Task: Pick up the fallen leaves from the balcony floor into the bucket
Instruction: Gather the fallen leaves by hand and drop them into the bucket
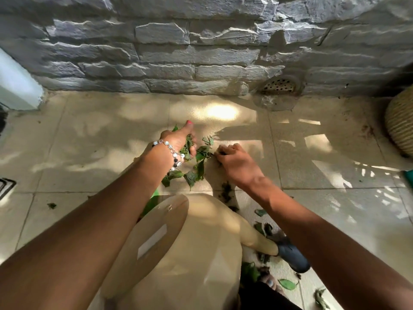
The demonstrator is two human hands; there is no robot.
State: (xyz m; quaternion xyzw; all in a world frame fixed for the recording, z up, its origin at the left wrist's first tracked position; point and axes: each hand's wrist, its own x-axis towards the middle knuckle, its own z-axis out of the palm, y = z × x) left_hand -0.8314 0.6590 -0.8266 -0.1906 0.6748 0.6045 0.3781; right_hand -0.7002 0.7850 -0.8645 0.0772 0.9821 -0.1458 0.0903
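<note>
Green leaves (pixel 199 166) — torn, scattered on tiled floor (pixel 89 135) between both hands | left hand (pixel 181 142) — fingers curled, gripping a leaf bunch | right hand (pixel 237 162) — fingertips bent, pinching leaf bits at the pile

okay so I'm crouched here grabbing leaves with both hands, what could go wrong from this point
1. The left hand already grips a full bunch of leaves; adding more could let some slip back onto the floor.
2. No bucket is clearly in view, so carrying the handful over may scatter bits.
3. Loose leaves by the shoe could get trodden and crushed, and the drain at the wall could catch strays.
</note>
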